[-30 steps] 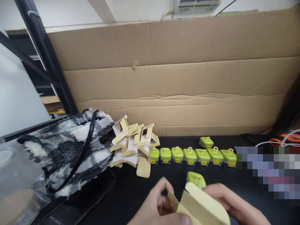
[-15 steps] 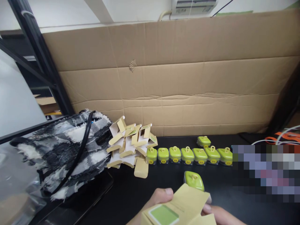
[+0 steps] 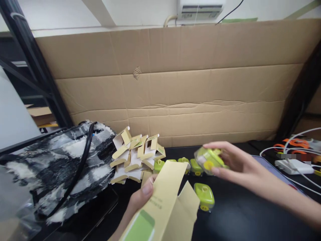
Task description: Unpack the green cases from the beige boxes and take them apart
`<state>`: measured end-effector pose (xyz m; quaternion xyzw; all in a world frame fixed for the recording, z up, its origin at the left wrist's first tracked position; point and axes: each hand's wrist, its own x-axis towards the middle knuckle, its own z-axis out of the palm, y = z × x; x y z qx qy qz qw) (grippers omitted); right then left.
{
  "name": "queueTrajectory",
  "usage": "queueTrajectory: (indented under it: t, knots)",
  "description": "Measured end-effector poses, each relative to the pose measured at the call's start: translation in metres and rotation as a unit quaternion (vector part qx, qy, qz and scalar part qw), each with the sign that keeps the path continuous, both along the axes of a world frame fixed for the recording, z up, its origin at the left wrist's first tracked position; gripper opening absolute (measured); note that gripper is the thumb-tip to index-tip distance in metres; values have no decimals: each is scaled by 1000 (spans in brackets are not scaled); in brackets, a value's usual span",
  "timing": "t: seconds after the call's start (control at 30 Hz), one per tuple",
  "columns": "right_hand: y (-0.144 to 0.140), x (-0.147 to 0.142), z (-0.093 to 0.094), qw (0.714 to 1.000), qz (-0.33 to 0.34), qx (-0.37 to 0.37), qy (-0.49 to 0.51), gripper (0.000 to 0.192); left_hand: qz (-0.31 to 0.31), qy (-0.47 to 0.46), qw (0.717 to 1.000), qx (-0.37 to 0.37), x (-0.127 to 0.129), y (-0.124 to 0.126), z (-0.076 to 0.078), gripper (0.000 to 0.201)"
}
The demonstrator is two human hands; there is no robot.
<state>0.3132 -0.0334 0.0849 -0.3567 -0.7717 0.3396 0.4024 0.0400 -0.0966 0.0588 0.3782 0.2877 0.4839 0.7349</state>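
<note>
While left hand (image 3: 140, 197) holds open carton (image 3: 165, 201), right hand (image 3: 233, 160) grips green case (image 3: 208, 161).

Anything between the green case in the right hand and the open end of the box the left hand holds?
Nothing visible. The right hand holds the green case just right of the box top, which the left hand grips; open air lies between them.

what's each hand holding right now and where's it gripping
The left hand holds an open tan carton by its upper left edge, thumb on the front. The right hand pinches a green-lidded clear case by its right end, lifted above the row.
</note>
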Motion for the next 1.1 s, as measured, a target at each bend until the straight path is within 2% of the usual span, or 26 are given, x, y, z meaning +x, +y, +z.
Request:
queueTrajectory:
  t: [0.03, 0.07, 0.17, 0.27, 0.4, 0.53, 0.7, 0.77, 0.87, 0.9, 0.93, 0.97, 1.0, 1.03, 1.1]
  knots:
    - [19, 4, 4, 993, -27, 80, -80, 42, 22, 4, 1000, -2, 0, 1, -3, 45]
    - [38, 7, 6, 975, -36, 146, -166, 42, 44, 13, 999, -2, 2, 2, -7, 47]
    - [92, 11, 6, 957, 2, 128, -261, 40, 87, 41, 995, 14, 10, 5, -15, 61]
    - [127, 11, 0, 927, 53, 77, -362, 29, 108, 86, 990, 25, 17, 4, -18, 67]
    - [143, 12, -8, 889, 84, 24, -450, 26, 101, 101, 989, 22, 20, 3, -20, 60]
    - [142, 16, -11, 882, 99, 23, -460, 26, 73, 100, 992, 35, 20, 7, -28, 57]
    - [122, 10, -4, 906, 82, 91, -405, 27, 94, 102, 989, 44, 20, 10, -35, 47]
    - [97, 2, 1, 921, 63, 138, -358, 33, 108, 91, 989, 35, 21, 10, -35, 41]
    - [42, -15, 5, 932, 47, 220, -283, 33, 111, 45, 993, 2, 24, 10, -34, 38]
    - [23, -22, 5, 922, 43, 296, -245, 32, 105, 23, 994, -14, 25, 10, -35, 40]
    - [5, -28, 3, 894, 50, 381, -230, 34, 93, 2, 995, -33, 27, 11, -37, 43]
    - [-11, -33, 1, 854, 78, 462, -225, 36, 77, -15, 995, -55, 28, 11, -39, 48]
    - [-24, -38, -2, 820, 106, 515, -224, 33, 57, -25, 995, -78, 30, 11, -42, 53]
    - [-33, -42, -5, 793, 117, 552, -229, 28, 37, -31, 994, -102, 31, 11, -45, 57]
    - [-42, -46, -11, 765, 112, 589, -238, 25, -10, -43, 990, -136, 33, 10, -51, 63]
